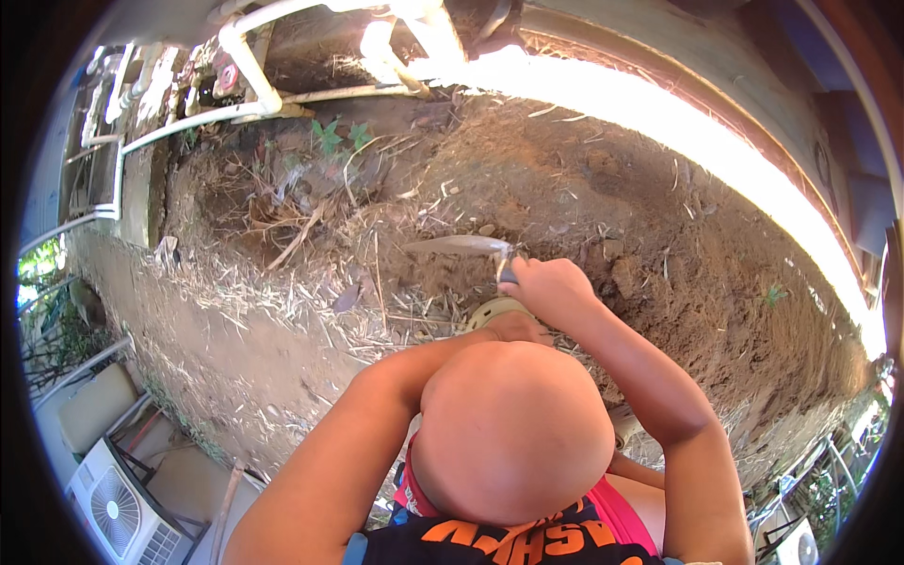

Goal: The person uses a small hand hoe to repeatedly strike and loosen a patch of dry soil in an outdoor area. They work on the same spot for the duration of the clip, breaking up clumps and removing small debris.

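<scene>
My right hand (551,290) is closed around the short handle of a hand tool with a pointed metal blade (459,245). The blade points left, just over the loose soil, and I cannot tell whether it touches the ground. Close below it, my left hand (521,327) is beside a beige clog (493,312) with holes in it. My bent knee (513,424) hides part of that hand, and its fingers do not show clearly. Dug brown soil (650,282) lies to the right of the tool, and dry straw and leaf litter (282,297) to its left.
Pale pipes (202,118) run along the far left. Small green plants (341,137) grow near them. A sunlit strip (659,113) follows the wall base at the far right. An air-conditioner outdoor unit (118,504) stands at the lower left.
</scene>
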Demonstrator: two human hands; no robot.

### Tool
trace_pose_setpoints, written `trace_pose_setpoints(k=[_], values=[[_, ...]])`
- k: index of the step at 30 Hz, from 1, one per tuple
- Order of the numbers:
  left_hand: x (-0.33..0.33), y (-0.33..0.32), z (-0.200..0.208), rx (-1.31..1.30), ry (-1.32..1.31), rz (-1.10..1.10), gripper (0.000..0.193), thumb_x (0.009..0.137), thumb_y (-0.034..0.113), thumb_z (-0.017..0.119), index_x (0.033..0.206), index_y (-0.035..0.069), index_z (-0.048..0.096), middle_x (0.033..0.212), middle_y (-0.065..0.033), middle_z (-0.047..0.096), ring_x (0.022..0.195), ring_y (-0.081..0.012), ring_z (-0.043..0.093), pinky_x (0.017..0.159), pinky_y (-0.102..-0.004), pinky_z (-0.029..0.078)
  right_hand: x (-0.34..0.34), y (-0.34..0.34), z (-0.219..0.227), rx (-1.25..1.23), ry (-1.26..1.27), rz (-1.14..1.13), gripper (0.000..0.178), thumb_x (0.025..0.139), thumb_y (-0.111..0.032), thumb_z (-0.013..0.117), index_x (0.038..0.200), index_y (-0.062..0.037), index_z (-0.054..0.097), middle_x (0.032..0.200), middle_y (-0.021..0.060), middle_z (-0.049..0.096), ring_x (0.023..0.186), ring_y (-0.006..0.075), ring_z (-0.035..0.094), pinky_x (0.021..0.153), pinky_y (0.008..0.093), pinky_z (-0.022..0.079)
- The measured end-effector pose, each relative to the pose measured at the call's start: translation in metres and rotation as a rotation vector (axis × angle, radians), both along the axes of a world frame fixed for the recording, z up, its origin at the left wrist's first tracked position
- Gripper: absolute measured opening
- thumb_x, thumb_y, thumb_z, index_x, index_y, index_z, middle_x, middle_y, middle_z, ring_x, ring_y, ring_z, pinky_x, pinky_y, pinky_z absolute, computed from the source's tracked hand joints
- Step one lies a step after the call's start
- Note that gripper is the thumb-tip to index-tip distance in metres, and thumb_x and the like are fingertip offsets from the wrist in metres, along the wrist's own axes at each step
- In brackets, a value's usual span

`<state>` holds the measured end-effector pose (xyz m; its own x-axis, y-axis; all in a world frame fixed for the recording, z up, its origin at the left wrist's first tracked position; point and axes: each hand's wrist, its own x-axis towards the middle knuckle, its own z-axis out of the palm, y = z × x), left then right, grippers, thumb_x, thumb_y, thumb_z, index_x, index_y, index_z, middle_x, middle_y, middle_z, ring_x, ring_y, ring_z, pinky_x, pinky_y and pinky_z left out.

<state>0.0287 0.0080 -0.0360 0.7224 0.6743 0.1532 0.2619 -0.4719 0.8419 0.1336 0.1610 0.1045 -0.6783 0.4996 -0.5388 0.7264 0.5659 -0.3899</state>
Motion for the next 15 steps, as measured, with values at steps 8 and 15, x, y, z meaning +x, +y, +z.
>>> trace_pose_setpoints(k=[8,15], values=[[-0.020,-0.006,0.005,-0.171,0.288,-0.215,0.021,0.113,0.035,0.059,0.108,0.018,0.071,0.105,-0.0016,0.073,0.102,-0.0267,0.074,0.086,-0.0455,0.060,0.090,0.093,0.025,0.075,-0.261,-0.479,0.049,0.121,-0.052,0.046,0.137,-0.0100,0.065,0.126,0.0164,0.080,0.101,0.0299,0.083,0.093,0.0492,0.069],[-0.009,0.000,-0.004,-0.211,0.305,-0.238,0.022,0.113,0.035,0.059,0.108,0.017,0.071,0.105,-0.0019,0.073,0.102,-0.0271,0.074,0.084,-0.0462,0.059,0.187,0.173,0.010,0.345,-0.411,-0.390,0.061,0.122,-0.059,0.037,0.152,-0.0123,0.062,0.117,0.0196,0.082,0.104,0.0374,0.083,0.096,0.0518,0.067]])
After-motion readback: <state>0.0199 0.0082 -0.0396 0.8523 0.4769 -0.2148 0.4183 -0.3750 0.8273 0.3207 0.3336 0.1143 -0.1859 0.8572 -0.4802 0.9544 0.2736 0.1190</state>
